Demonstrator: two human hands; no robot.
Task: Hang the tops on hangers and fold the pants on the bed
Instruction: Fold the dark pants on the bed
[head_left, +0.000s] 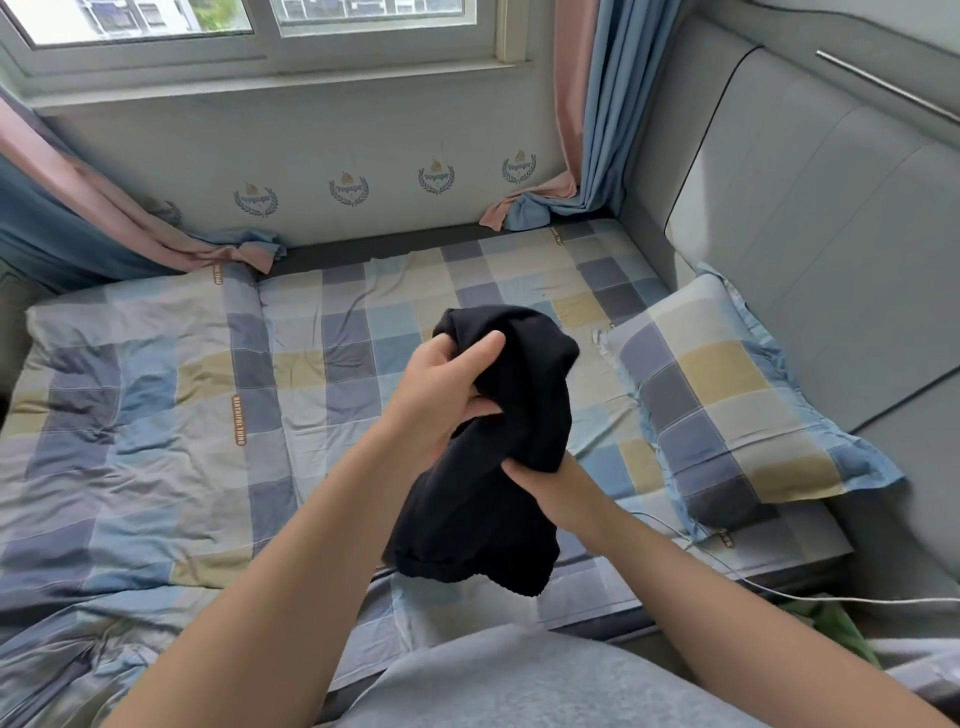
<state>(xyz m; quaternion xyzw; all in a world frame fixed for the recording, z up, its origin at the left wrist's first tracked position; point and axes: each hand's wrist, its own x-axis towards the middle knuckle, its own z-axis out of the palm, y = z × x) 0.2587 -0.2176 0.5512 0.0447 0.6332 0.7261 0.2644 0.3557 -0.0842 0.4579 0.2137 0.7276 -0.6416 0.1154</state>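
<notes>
A bunched black garment (498, 457) hangs in the air above the bed (415, 291), held in both hands. My left hand (441, 395) grips its upper part, thumb pressed over the cloth. My right hand (550, 483) is partly hidden under the garment's right side and clutches it from below. The garment's lower hem droops toward the near edge of the bed. I cannot tell whether it is a top or pants. No hanger is visible.
A checked quilt (130, 415) lies rumpled on the bed's left half. A checked pillow (727, 410) rests against the grey padded headboard (805, 234) on the right. A white cable (779, 592) runs along the bed's right edge; something green (831, 629) lies below it.
</notes>
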